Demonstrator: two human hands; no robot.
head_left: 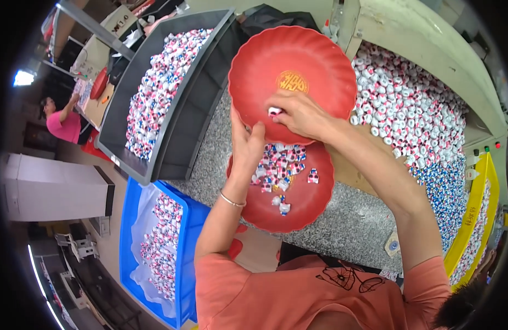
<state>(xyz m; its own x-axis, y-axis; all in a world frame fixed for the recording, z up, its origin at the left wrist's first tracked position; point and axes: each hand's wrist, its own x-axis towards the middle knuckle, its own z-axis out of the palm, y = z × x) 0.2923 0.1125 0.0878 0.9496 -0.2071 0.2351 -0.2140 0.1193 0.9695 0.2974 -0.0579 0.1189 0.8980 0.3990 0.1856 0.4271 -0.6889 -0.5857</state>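
Sorting step: your left hand (247,144) grips the tilted round red plastic plate (291,77); right hand (300,113) fingers pinch a small white wrapped candy (275,111) on it (lower red plate (311,201) underneath). Next, prob. drop it w/ care.

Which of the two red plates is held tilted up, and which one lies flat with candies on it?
The upper red plate is tilted up, gripped by the left hand. The lower red plate lies flat on the speckled counter, carrying wrapped candies.
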